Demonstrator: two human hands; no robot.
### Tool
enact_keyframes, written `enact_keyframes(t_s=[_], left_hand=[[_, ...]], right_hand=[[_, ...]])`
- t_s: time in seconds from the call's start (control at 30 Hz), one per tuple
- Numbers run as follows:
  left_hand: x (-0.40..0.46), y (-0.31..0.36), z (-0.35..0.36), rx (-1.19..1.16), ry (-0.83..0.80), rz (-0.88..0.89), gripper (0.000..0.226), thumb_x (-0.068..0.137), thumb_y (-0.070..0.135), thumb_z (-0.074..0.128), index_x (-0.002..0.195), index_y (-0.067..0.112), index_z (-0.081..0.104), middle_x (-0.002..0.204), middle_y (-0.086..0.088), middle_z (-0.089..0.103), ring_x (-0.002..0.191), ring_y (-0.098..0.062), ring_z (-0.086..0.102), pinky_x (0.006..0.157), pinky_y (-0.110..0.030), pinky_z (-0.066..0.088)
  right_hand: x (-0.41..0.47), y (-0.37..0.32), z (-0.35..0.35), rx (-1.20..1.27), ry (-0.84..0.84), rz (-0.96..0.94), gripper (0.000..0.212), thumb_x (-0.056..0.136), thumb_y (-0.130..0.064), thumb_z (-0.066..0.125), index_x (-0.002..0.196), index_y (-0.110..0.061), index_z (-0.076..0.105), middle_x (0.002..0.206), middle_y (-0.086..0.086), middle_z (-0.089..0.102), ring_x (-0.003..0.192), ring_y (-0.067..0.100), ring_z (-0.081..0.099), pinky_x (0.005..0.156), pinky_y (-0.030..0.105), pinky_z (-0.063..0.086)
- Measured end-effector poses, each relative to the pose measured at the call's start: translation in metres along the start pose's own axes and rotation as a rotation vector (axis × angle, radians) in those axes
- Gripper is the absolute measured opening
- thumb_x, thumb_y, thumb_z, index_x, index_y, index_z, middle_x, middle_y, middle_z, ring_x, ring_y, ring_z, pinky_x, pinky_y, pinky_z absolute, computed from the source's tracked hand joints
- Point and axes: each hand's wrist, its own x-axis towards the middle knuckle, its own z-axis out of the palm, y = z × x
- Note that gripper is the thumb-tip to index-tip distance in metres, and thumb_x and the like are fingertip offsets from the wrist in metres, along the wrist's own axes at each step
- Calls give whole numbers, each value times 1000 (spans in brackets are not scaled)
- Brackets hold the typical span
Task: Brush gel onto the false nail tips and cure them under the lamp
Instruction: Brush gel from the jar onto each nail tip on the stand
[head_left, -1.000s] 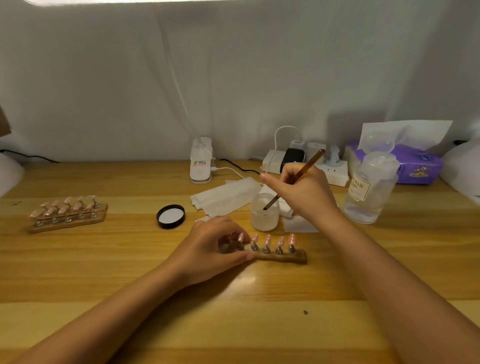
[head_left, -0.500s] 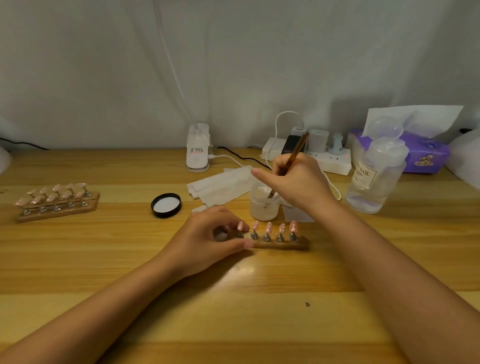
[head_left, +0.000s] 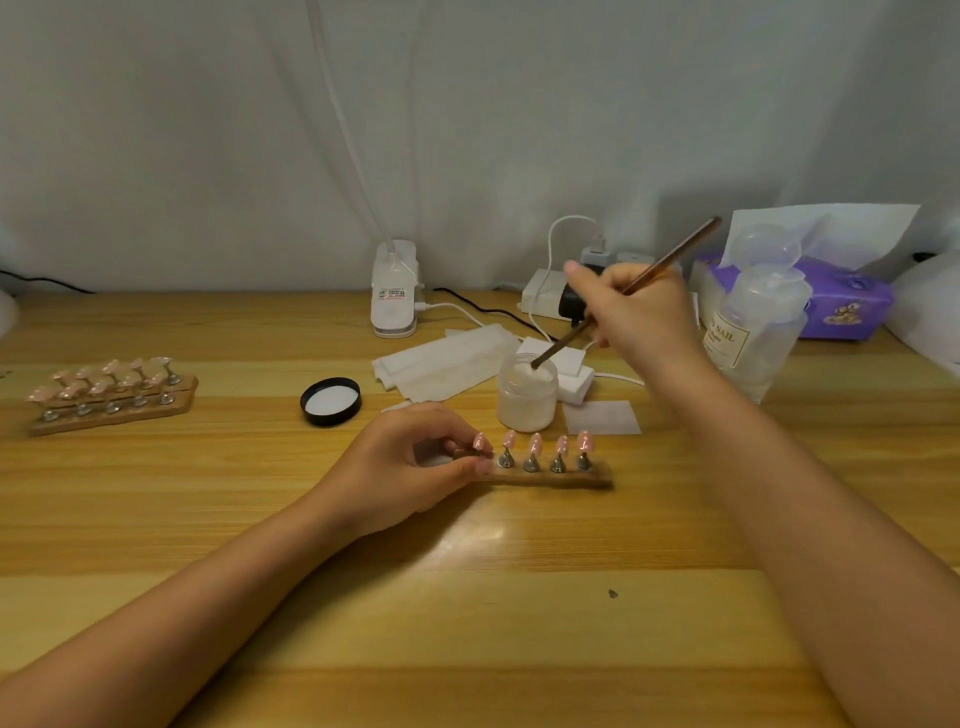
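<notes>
A wooden strip holder (head_left: 558, 477) lies at the middle of the table with several pink nail tips (head_left: 535, 444) standing on metal pegs. My left hand (head_left: 410, 465) pinches the holder's left end. Just behind it stands an open frosted gel jar (head_left: 527, 397). My right hand (head_left: 636, 312) grips a thin brown brush (head_left: 670, 257), whose tip dips into the jar's mouth. A small white folding lamp (head_left: 395, 291) stands at the back by the wall.
The jar's black lid (head_left: 331, 401) lies left of the jar. Two more holders with nail tips (head_left: 111, 389) sit at far left. White wipes (head_left: 441, 364), a power strip (head_left: 545, 299), a clear bottle (head_left: 753, 332) and a purple tissue pack (head_left: 841, 301) crowd the back right.
My right hand rose slightly and tilted the brush flatter, its tip staying in the jar. My left hand stayed on the holder. The camera view shifted a little.
</notes>
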Motion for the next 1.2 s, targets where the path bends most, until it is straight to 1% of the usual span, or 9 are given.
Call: enact_keyframes(t_s=[0.13, 0.23, 0.33, 0.47, 0.53, 0.6, 0.7, 0.97, 1.2], left_hand=[[-1, 1, 0, -10, 10, 13, 14, 76, 9, 71, 85, 20, 72, 87, 4, 66, 85, -11, 61, 82, -36, 51], [-1, 1, -1, -14, 18, 7, 15, 75, 9, 71, 85, 21, 72, 89, 6, 65, 87, -7, 61, 83, -33, 51], [0, 1, -1, 2, 14, 5, 14, 76, 11, 71, 84, 22, 72, 87, 6, 65, 85, -9, 60, 79, -33, 52], [-1, -1, -1, 29, 9, 13, 16, 77, 12, 71, 82, 26, 71, 83, 9, 65, 81, -6, 59, 73, -23, 48], [0, -1, -1, 30, 10, 10, 16, 77, 12, 71, 81, 28, 71, 83, 9, 65, 80, -6, 58, 72, -22, 48], [0, -1, -1, 25, 13, 11, 17, 77, 13, 71, 80, 29, 70, 82, 9, 66, 80, -7, 59, 72, -24, 48], [0, -1, 0, 18, 19, 10, 18, 76, 14, 71, 76, 32, 69, 81, 7, 66, 80, -11, 60, 71, -30, 49], [0, -2, 0, 2, 31, 14, 19, 75, 12, 72, 76, 31, 70, 79, 9, 66, 78, -7, 60, 68, -20, 49], [0, -2, -1, 22, 21, 27, 16, 76, 12, 71, 76, 28, 69, 80, 7, 65, 76, -6, 58, 63, -13, 42]], right_hand=[[0, 8, -6, 109, 52, 209, 37, 89, -31, 57, 57, -15, 53, 32, -11, 46, 30, -2, 43, 34, 7, 32], [-2, 14, -5, 109, 56, 268, 35, 90, -30, 56, 58, -16, 53, 32, -11, 45, 29, -2, 43, 34, 7, 32], [-3, 15, -6, 104, 69, 294, 34, 90, -30, 56, 58, -17, 53, 32, -11, 45, 29, -2, 42, 34, 7, 32], [-3, 15, -12, 71, 90, 305, 35, 90, -31, 54, 58, -19, 51, 33, -11, 44, 30, -2, 41, 41, 13, 35], [-3, 14, -16, 64, 119, 291, 35, 90, -30, 54, 58, -18, 51, 38, -10, 45, 30, -2, 41, 40, 13, 35], [-2, 10, -21, 102, 146, 293, 34, 90, -28, 54, 58, -18, 50, 39, -9, 45, 29, -2, 40, 37, 10, 34], [0, 5, -24, 194, 169, 305, 34, 90, -27, 54, 58, -18, 49, 32, -10, 43, 29, 0, 38, 35, 9, 32], [-9, 11, -6, 172, 59, 318, 32, 90, -28, 56, 61, -17, 53, 33, -11, 45, 30, -2, 42, 34, 9, 33], [-8, 16, -13, 161, 104, 334, 31, 90, -27, 55, 61, -16, 52, 33, -11, 45, 29, -2, 41, 34, 8, 33]])
